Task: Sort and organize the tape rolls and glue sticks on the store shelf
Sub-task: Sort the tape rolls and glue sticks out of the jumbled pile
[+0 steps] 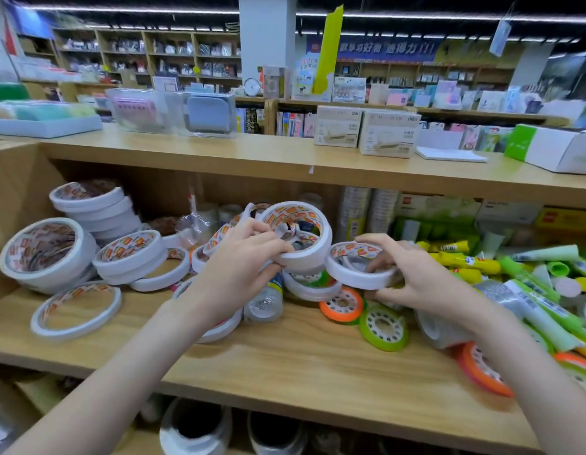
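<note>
My left hand (234, 269) grips a tilted white double-sided tape roll (301, 236) above the middle of the wooden shelf (285, 359). Just to its right, my right hand (416, 274) holds a flatter stack of white tape rolls (359, 266) between thumb and fingers. More white rolls (49, 254) lie stacked and loose on the shelf's left side. An orange-cored roll (342, 305) and a green-cored roll (383, 328) lie flat below my right hand. Green and yellow glue sticks (475, 262) are piled at the right.
The shelf's left wooden wall (9, 198) bounds the compartment. A clear bottle (265, 302) lies under my left hand. Clear tape rolls (439, 330) sit near my right wrist. Boxes (364, 131) stand on the top board. Large rolls (195, 428) sit on the shelf below.
</note>
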{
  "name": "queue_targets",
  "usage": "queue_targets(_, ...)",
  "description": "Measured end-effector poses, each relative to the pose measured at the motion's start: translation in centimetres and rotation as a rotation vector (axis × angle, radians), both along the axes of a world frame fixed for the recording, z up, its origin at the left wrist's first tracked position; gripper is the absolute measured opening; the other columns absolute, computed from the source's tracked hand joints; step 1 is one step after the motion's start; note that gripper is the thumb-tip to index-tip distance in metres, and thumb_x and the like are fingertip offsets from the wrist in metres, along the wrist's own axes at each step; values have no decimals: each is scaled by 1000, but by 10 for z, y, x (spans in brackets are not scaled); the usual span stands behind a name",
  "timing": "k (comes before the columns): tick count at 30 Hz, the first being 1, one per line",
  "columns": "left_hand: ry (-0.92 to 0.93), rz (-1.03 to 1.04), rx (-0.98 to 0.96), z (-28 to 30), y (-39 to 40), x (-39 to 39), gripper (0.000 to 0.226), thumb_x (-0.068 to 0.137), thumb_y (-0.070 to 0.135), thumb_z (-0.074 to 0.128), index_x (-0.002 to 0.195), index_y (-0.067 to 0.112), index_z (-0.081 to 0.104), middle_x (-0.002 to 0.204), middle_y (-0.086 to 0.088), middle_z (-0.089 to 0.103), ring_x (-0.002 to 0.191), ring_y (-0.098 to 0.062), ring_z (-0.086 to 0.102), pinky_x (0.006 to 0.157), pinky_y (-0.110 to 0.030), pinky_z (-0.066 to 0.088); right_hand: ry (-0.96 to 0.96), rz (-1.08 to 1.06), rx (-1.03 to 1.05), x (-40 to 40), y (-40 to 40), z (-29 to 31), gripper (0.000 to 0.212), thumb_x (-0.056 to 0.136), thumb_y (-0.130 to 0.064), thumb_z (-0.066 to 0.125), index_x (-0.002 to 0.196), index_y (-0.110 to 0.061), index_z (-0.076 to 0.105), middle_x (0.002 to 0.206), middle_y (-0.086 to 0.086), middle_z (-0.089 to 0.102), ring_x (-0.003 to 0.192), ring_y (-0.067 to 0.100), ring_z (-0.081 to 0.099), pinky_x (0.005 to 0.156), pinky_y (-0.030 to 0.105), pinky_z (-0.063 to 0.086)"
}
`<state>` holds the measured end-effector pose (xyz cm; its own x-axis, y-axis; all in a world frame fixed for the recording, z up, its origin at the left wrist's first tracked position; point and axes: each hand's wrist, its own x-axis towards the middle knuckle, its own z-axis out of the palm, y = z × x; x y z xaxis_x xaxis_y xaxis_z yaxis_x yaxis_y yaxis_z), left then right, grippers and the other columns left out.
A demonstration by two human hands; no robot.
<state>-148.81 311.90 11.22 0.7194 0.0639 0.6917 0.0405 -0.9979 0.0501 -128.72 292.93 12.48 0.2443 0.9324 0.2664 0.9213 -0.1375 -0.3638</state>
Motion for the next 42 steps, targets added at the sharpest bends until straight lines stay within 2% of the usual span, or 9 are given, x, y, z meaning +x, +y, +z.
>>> queue_targets(3, 12, -13, -5, 0, 2, -3, 25, 73, 3, 75, 96, 10, 68, 85, 4, 64, 94, -13, 40, 80, -33, 40, 0, -73, -83, 2, 2, 3, 46, 74, -35, 75, 113, -38, 52, 109, -7, 61, 110, 9, 45, 83, 15, 35)
queue_targets(8, 42, 0, 53, 0, 2, -6, 23, 74, 4, 73, 94, 14, 66, 84, 7, 62, 95, -13, 40, 81, -29, 41, -315, -207, -221, 6, 6, 2, 22, 83, -25, 62, 104, -22, 61, 112, -7, 54, 112, 22, 40, 93, 36, 34)
queue_targets(12, -51, 37, 66, 2, 3, -15, 20, 81, 14, 59, 99, 13, 67, 91, 6, 64, 96, -19, 43, 84, -36, 43, -215, -198, 75, 5, 4, 5, 20, 78, -8, 67, 97, -14, 67, 100, -5, 56, 102, 30, 47, 86, 43, 40)
queue_targets(17, -252, 195, -8, 4, 7, -47, 20, 83, 14, 60, 102, 10, 64, 94, 4, 64, 97, -21, 45, 83, -34, 42, 30, 70, 363, -25, 6, 35, 22, 76, -8, 71, 88, -26, 64, 92, -19, 58, 94, 15, 52, 80, 21, 37)
queue_targets(20, -233, 313, -32, 1, 22, -78, 24, 84, 19, 56, 103, 8, 64, 94, 1, 64, 98, -21, 44, 82, -37, 44, 19, 218, 328, -54, 30, 44, 15, 76, -24, 62, 88, -33, 61, 94, -21, 57, 93, 16, 55, 80, 24, 41)
queue_targets(25, -263, 484, -39, 2, 54, -140, 23, 84, 16, 55, 101, 3, 64, 92, -4, 65, 97, -22, 42, 84, -35, 41, -34, 286, 276, -99, 88, 33, 27, 75, -31, 58, 92, -14, 69, 94, -14, 56, 90, 23, 55, 78, 30, 41)
queue_targets(32, -182, 763, -176, -20, 110, -206, 28, 72, 7, 56, 98, -1, 62, 96, -16, 60, 97, -25, 36, 83, -51, 43, -110, 292, 276, -163, 191, 14, 22, 81, -5, 64, 103, -10, 65, 107, -2, 54, 98, 23, 43, 83, 26, 33)
queue_targets(37, -92, 678, -336, -35, 127, -203, 66, 77, 38, 39, 127, -3, 43, 133, -22, 37, 124, -30, 24, 107, -42, 20, -121, 274, 68, -188, 227, -6, 46, 82, -32, 67, 123, -21, 50, 135, 2, 35, 120, 26, 36, 100, 35, 31)
queue_targets(42, -60, 677, -219, -31, 140, -192, 54, 89, 42, 40, 107, -6, 57, 110, -23, 58, 117, -30, 34, 105, -45, 28, 18, 276, 168, -187, 228, -6, 28, 84, -29, 65, 109, -18, 62, 126, 3, 44, 117, 18, 44, 92, 22, 31)
